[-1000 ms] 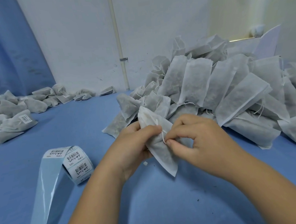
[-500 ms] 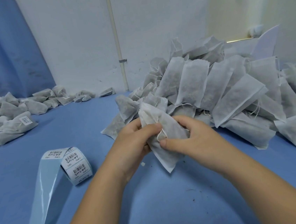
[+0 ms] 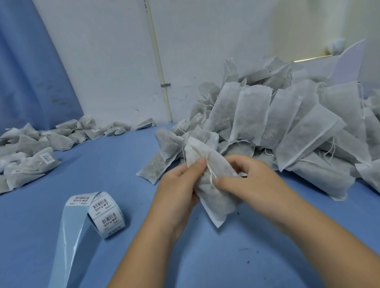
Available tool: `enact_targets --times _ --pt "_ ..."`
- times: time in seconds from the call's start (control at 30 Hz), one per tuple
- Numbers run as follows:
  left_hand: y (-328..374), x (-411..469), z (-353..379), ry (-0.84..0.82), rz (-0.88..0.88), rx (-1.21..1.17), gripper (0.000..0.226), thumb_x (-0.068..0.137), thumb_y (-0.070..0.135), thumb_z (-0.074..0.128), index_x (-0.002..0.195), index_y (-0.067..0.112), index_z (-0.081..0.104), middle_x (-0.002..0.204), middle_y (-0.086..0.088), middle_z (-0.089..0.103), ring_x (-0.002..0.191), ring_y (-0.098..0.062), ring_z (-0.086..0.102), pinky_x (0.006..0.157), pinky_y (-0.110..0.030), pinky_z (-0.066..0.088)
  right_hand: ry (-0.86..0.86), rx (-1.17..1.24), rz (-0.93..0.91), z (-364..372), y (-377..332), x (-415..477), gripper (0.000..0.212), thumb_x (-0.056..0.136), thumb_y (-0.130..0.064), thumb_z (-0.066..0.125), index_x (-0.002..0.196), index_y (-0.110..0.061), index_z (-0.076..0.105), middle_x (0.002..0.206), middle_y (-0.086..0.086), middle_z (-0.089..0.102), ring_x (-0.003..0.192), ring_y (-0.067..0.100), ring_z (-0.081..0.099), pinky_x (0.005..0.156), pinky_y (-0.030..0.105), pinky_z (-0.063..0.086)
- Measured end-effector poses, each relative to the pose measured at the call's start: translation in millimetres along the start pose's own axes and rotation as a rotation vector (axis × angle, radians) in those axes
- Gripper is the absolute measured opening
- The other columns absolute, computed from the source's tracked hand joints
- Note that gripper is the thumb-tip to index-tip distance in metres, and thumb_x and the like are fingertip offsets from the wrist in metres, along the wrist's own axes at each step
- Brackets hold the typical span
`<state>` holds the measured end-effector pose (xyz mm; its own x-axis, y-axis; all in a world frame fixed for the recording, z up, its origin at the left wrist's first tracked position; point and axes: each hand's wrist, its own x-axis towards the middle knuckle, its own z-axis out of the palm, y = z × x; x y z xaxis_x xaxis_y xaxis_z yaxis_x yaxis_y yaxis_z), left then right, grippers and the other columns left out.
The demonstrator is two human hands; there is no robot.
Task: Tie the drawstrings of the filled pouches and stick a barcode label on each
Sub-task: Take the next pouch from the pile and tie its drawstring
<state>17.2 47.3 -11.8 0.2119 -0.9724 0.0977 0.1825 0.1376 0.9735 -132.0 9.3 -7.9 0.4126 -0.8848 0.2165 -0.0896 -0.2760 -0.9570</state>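
One pouch [image 3: 215, 192] is in hand, just right of the label roll [image 3: 104, 211]. My left hand [image 3: 179, 187] pinches its gathered neck. My right hand [image 3: 254, 184] curls round the body, thumb pressing the drawstring [image 3: 211, 175].

Handling, as judged: light, soft and limp, a thin fabric skin over loose fill. The thin string may tear the skin if yanked. The best hold is the neck, pulling on the string ends only.

Count:
- One pouch held, one roll, one strand visible.
- Untied heap [image 3: 300, 127], right of the roll: dozens, not countable.
- Finished heap [image 3: 28, 158], left of and beyond the roll: many, with a few labels discernible.
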Motion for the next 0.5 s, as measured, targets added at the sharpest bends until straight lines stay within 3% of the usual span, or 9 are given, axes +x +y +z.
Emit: enact_targets --times 0.13,0.33,0.5 --pt "4.4 -4.0 3.3 -0.020 -0.040 0.034 0.040 0.095 0.036 0.058 0.113 0.002 0.069 0.111 -0.018 0.072 0.110 -0.034 0.067 0.102 -0.052 0.048 0.015 0.017 0.002 0.7 0.0 0.9 0.024 0.079 -0.014 0.064 0.095 -0.030 0.069 0.088 -0.013 0.072 0.077 0.004 0.067 0.061 0.020 0.051" --pt "10.6 -21.2 -8.1 -0.059 -0.030 0.172 0.034 0.083 0.026 0.065 0.113 0.011 0.069 0.108 -0.009 0.075 0.104 -0.025 0.071 0.083 -0.035 0.058 0.003 0.038 -0.033 16.0 0.8 -4.2 0.017 0.079 -0.015 0.067 0.091 -0.026 0.070 0.080 -0.011 0.072 0.071 0.002 0.064 0.057 0.016 0.049" --pt "29.1 -47.6 -35.8 0.074 -0.023 0.325 0.034 0.071 0.030 0.068 0.100 0.013 0.074 0.100 -0.009 0.076 0.101 -0.029 0.071 0.097 -0.053 0.052 -0.116 0.077 -0.080 46.0 0.6 -14.9 0.018 0.083 -0.018 0.073 0.098 -0.027 0.068 0.088 -0.010 0.073 0.079 0.007 0.067 0.062 0.017 0.051"
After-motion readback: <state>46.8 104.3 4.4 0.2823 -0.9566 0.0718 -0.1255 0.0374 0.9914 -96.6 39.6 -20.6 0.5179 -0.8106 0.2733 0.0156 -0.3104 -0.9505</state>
